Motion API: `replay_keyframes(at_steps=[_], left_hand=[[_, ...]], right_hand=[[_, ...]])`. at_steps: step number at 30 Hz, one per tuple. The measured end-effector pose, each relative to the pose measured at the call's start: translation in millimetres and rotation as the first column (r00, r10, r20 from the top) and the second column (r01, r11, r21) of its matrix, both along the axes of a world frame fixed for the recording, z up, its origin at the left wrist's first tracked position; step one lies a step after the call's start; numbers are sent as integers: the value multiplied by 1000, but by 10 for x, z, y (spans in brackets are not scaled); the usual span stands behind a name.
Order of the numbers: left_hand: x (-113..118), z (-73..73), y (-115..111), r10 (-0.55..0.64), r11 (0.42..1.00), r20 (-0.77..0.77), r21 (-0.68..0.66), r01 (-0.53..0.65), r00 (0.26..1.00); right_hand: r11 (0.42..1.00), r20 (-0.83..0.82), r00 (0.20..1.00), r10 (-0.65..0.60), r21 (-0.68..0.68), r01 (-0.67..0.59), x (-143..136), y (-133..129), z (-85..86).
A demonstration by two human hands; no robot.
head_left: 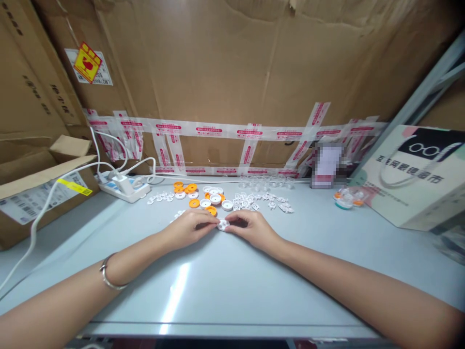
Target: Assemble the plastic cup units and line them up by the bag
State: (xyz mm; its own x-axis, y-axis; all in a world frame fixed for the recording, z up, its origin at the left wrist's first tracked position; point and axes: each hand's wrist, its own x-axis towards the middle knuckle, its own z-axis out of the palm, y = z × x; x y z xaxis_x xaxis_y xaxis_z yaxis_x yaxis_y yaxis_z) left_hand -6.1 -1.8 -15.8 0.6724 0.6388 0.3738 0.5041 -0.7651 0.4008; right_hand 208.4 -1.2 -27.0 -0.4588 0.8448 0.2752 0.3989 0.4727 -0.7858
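Between my two hands is a small round white plastic part (223,224), its top showing several raised or hollow spots too small to make out. The fingertips of my left hand (192,226) pinch its left edge. On the other edge, the thumb and fingers of my right hand (252,228) close on it. Just beyond lie orange round caps (193,203) and white round caps (227,205). Small white square-looking parts (247,201) are heaped behind my right hand. Tiny white pieces (160,197) are scattered at the back left, and a few more sit beside my left hand.
Clear plastic cups (267,182) line the table's back, before a large taped cardboard box (232,72). A power strip (125,188) with white cables and an open carton (47,189) stand left. Right are a phone (327,165), clear-topped pieces (348,198) and a paper bag (414,189).
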Motion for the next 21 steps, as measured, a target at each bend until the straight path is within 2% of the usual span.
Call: replay_keyframes(at_steps=[21], left_hand=[[9, 35, -48, -9, 999, -112, -47, 3, 994]], right_hand=[[999, 64, 997, -34, 40, 31, 20, 27, 26]])
